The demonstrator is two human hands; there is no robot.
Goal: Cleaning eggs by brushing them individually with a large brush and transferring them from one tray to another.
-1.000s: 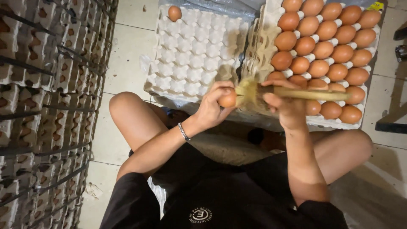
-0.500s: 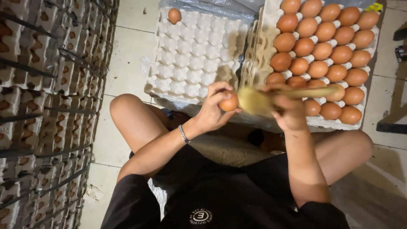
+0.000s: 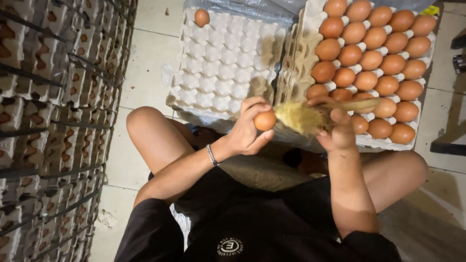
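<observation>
My left hand (image 3: pixel 248 130) holds a brown egg (image 3: pixel 265 120) in its fingertips, above my lap. My right hand (image 3: pixel 337 130) grips a yellow bristle brush (image 3: pixel 303 118) with a pale wooden handle; the bristles touch the egg's right side. Just beyond the hands lies a grey pulp tray (image 3: pixel 426 86) filled with several brown eggs (image 3: pixel 370 60). To its left sits a nearly empty white pulp tray (image 3: pixel 221 68) with a single brown egg (image 3: pixel 201 17) in its far corner.
A tall stack of filled egg trays (image 3: pixel 46 121) rises along the left. I sit on a pale tiled floor (image 3: pixel 148 53) with bare knees apart, in black shirt and shorts. A dark object (image 3: pixel 458 43) stands at the right edge.
The brush has moved across the egg in short strokes, its bristles blurred then and steadier now. The egg stays in my left hand at about the same spot.
</observation>
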